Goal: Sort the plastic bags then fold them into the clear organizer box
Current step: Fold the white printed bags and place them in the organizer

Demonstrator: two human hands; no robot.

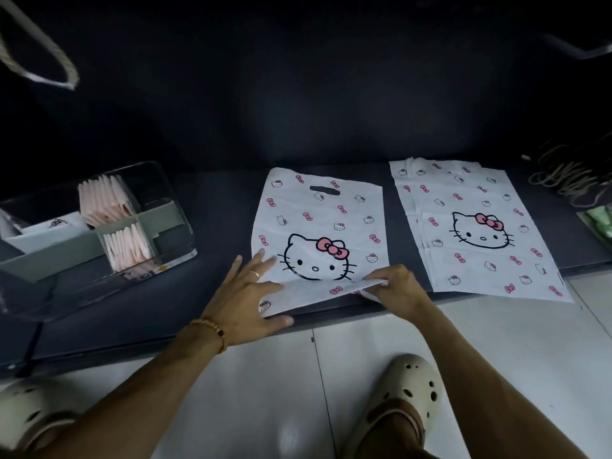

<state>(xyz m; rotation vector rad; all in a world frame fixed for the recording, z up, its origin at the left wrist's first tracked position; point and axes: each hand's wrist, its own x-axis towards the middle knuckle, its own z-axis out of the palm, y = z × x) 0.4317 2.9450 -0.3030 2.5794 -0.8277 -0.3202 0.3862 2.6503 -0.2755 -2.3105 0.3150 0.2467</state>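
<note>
A white plastic bag (318, 226) printed with a cat face and pink bows lies flat on the dark low platform (218, 220). My left hand (246, 298) presses flat on its lower left corner, fingers spread. My right hand (395, 288) pinches the bag's lower right corner, which is lifted and turned up off the surface. A second bag (477, 226) of the same print lies flat to the right. The clear organizer box (99, 233) stands at the left, with folded pink bags (106, 200) upright in its grey-divided compartments.
A heap of rubber bands (569, 175) lies at the far right of the platform, with a green item (601, 220) below it. White floor tiles (265, 392) run along the front, where my two feet in cream clogs (405, 389) stand. A rope loop (39, 58) hangs top left.
</note>
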